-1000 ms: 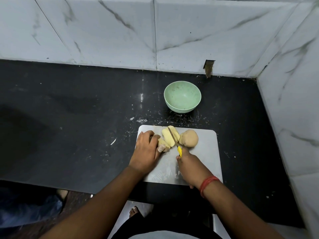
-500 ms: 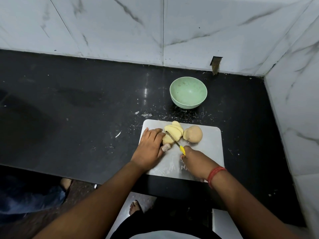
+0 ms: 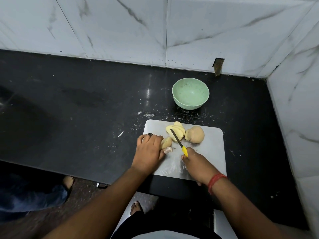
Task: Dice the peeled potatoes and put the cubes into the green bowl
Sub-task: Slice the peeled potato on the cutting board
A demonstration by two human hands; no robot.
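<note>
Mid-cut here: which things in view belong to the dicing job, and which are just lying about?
In the job:
- yellow-handled knife, gripped by right hand
- cut pale potato piece, held by left hand
- potato slices
- whole peeled potato
- grey cutting board
- empty green bowl

Lying about:
- white scraps on the black counter

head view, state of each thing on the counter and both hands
green bowl: upright, empty
whole potato: peeled, uncut
potato slices: cut, leaning together
potato piece: held by left hand
knife: gripped by right hand, blade over slices
cutting board: flat on counter
</note>
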